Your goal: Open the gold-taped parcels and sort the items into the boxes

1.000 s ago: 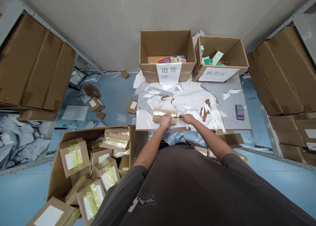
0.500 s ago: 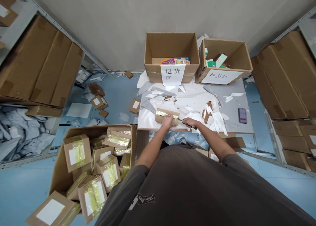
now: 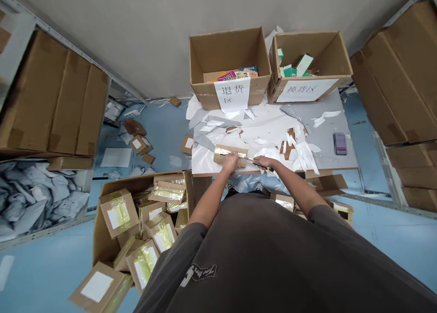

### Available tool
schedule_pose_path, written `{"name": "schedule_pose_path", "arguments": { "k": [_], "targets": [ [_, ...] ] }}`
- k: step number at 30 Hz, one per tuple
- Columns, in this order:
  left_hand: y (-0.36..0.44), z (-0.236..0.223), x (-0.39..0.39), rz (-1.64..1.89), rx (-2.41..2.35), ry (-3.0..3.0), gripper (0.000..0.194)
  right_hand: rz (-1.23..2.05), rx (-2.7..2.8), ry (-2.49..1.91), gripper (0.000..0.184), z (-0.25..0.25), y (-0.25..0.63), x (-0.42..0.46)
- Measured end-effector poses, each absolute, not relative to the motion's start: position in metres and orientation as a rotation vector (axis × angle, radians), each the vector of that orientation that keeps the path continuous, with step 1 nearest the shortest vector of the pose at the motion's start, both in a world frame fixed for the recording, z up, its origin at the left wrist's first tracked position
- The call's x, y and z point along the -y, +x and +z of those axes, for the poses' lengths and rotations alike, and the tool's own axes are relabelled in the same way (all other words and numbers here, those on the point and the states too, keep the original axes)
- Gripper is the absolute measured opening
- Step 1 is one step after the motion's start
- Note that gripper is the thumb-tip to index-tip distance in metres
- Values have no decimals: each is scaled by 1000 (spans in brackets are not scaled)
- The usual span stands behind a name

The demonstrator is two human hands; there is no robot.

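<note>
A small brown parcel (image 3: pixel 228 153) with shiny yellow tape lies near the front edge of the table (image 3: pixel 327 160). My left hand (image 3: pixel 231 162) presses down on its front side, fingers curled over it. My right hand (image 3: pixel 262 162) is just right of the parcel, closed round a thin knife with a yellow and black handle (image 3: pixel 253 160) whose tip points at the parcel's right end. Torn white paper lies all around both hands.
Two open cartons with white labels stand at the table's back: one in the middle (image 3: pixel 229 67), one to the right (image 3: pixel 309 64). A phone (image 3: pixel 340 143) lies at the right. A big carton of taped parcels (image 3: pixel 143 217) sits on the floor to my left. Shelves of cartons flank both sides.
My right hand with the knife has drawn back a little to the right from the parcel's end. The left hand stays on the parcel. My head has shifted, so the view tilts.
</note>
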State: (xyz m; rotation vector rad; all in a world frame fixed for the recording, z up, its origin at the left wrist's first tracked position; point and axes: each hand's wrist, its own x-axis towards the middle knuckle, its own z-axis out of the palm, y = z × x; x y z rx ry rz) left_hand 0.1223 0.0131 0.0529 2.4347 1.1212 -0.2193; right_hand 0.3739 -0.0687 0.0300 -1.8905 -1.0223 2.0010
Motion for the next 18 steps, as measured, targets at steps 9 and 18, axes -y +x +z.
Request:
{"name": "schedule_pose_path", "arguments": {
  "k": [9,18],
  "targets": [
    [125,50,-22,-225,-1098,2418,55,1834,978,-1943,51,25,380,79],
    [118,42,-15,-156,-1056,2420,60,2009,1021,-1787,49,24,352,86]
  ]
}}
